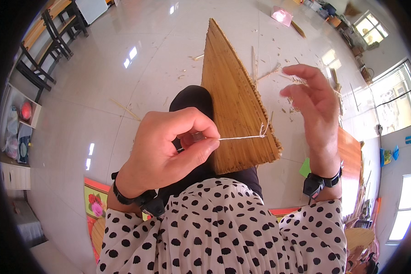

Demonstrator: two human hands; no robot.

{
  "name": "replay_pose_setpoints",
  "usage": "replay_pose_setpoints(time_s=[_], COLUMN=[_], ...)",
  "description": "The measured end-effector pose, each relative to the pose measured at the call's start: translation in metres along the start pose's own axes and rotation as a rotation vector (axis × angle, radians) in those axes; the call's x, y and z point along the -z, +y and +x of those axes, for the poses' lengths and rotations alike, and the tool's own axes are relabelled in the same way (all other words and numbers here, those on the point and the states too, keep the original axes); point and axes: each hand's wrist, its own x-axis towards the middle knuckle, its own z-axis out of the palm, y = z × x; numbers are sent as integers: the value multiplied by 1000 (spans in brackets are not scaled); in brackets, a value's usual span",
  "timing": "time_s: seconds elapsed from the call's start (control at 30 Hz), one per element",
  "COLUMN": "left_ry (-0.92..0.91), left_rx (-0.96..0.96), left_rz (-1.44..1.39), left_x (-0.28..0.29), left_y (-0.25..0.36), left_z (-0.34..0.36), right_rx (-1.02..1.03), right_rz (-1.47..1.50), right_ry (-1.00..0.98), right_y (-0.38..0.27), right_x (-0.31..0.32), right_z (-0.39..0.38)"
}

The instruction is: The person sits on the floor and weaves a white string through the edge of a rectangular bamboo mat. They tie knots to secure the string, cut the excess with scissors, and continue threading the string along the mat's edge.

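Left hand [169, 146] is pinching a needle [197, 136], closed tight on it, pulling white thread [239, 137] sideways out of the straw mat [233, 100] lying across the lap. Right hand [313, 98] is hanging open just beside the mat's edge, gripping nothing.

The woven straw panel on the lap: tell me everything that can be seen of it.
The woven straw panel is a tan, flat piece of fine parallel stalks, tapering to a point far from the person. It lies across the dark-clothed lap, over the tiled floor. A white thread runs from a knot near its right edge to the left hand, whose fingers pinch it taut. The right hand hovers open beside it.
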Motion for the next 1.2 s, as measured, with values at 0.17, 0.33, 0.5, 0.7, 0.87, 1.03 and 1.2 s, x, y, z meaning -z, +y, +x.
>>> replay_pose_setpoints(time_s=[0.17, 0.33, 0.5, 0.7, 0.87, 1.03, 1.2], left_ry=[5, -4, 9, -10, 14, -8, -21], left_rx=[-9, -13, -7, 74, 6, 12, 25], left_rz=[-6, 0, -8, 19, 33, 71, 63], left_x=[-2, -2, -3, -1, -3, -1, 0], left_y=[1, 2, 3, 8, 2, -1, -5], left_z=[0, 1, 1, 1, 1, -3, -7], right_rx=[173, 120, 219, 119, 115, 114, 112], right_rz=[-156, -339, -364, -344, -299, -299, -292], right_ry=[73, -212, -367, -390, -353, -333, -310], right_y=[-7, -27, -20, -25, -17, -15, -15], right_x=[11, 12, -2, -4, -8, -6, -4], right_z=[0, -8, -14, -10, -11, -9, -11])
